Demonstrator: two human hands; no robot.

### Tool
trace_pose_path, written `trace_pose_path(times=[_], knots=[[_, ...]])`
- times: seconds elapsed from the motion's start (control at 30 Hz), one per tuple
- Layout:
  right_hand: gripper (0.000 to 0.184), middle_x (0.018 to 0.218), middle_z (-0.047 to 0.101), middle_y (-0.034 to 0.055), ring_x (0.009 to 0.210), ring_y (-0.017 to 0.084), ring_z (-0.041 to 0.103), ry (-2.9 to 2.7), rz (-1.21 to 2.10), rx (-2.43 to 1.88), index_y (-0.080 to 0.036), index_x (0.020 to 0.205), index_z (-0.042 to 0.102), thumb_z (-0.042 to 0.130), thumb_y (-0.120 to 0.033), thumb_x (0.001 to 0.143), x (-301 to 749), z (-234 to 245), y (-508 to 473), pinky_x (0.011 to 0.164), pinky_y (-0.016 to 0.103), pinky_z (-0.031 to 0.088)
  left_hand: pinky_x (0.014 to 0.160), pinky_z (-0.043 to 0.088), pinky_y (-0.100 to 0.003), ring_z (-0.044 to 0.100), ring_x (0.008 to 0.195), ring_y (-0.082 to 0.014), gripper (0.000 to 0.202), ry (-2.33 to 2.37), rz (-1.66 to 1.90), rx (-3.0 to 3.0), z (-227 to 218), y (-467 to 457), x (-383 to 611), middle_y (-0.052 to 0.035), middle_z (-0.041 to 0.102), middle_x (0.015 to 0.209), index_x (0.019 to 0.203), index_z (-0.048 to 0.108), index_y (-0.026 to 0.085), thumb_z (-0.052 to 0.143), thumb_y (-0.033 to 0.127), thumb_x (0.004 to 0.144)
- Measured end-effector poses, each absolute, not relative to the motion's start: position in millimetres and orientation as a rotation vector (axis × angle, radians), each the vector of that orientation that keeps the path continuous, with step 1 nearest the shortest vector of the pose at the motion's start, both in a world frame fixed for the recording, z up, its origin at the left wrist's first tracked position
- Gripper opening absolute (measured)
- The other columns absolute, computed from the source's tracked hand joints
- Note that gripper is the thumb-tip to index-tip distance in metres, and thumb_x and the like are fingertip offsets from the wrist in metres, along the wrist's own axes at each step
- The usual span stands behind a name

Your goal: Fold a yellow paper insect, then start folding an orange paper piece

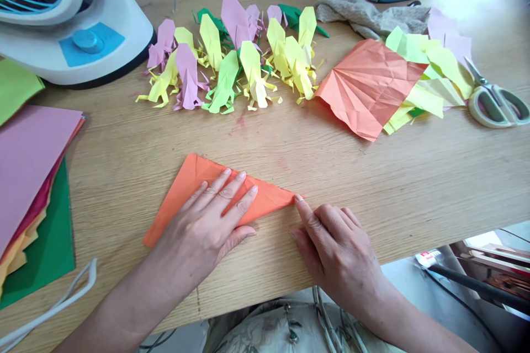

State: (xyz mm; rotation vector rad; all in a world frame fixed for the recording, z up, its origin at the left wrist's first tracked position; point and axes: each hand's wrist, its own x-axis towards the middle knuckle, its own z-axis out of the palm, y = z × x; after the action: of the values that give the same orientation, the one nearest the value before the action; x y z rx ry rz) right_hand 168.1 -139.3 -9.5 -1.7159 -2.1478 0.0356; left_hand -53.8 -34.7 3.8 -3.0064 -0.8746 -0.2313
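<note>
An orange paper sheet folded into a triangle lies flat on the wooden table near its front edge. My left hand rests on the paper with fingers stretched out flat, pressing it down. My right hand sits beside the triangle's right tip, its index finger extended onto the corner and the other fingers curled under.
Several folded paper figures in yellow, pink and green stand in the middle. A creased orange sheet and yellow-green pieces lie at right, beside scissors. A stack of coloured paper lies at left, a white fan behind it.
</note>
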Motion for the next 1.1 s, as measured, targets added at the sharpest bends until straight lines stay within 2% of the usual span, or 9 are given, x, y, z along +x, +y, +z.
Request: trace_pose_path(times=[0.37,0.73,0.97,1.1], knots=[[0.038,0.078,0.055,0.0054,0.069,0.017,0.047,-2.144,0.05,-1.701,-0.003,0.131,0.053,0.051,-0.019,0.097,167.7,-12.1,-137.6,0.064,0.032,0.038,0.106,0.048,-0.051,0.05,0.134,-0.0344,0.05,-0.839,-0.226,-2.995,6.8,-34.6,-51.8,-0.0168,0.055,0.141,0.135,0.055,0.013,0.055,0.042,0.094],[0.037,0.076,0.052,0.004,0.067,0.016,0.047,-2.135,0.04,-1.687,-0.003,0.13,0.056,0.052,-0.018,0.096,168.8,-14.7,-139.9,0.064,0.032,0.036,0.11,0.045,-0.05,0.044,0.139,-0.0321,0.053,-0.927,-0.173,-3.005,9.7,-38.4,-50.4,-0.0155,0.051,0.146,0.138,0.051,0.014,0.058,0.041,0.092],[0.039,0.077,0.053,0.0045,0.068,0.016,0.048,-2.136,-0.008,-1.677,-0.004,0.132,0.054,0.052,-0.02,0.097,169.1,-15.2,-139.6,0.064,0.032,0.036,0.102,0.051,-0.053,0.05,0.133,-0.0355,0.054,-0.98,-0.138,-3.005,9.3,-38.2,-50.9,-0.0227,0.054,0.14,0.135,0.054,0.012,0.059,0.043,0.091],[0.038,0.075,0.051,0.0034,0.066,0.016,0.046,-2.131,-0.022,-1.672,-0.004,0.131,0.054,0.051,-0.019,0.097,168.7,-14.4,-138.9,0.063,0.032,0.035,0.107,0.048,-0.051,0.048,0.135,-0.0336,0.055,-0.945,-0.167,-3.018,12.5,-38.1,-51.5,-0.02,0.056,0.139,0.136,0.053,0.011,0.059,0.042,0.091]])
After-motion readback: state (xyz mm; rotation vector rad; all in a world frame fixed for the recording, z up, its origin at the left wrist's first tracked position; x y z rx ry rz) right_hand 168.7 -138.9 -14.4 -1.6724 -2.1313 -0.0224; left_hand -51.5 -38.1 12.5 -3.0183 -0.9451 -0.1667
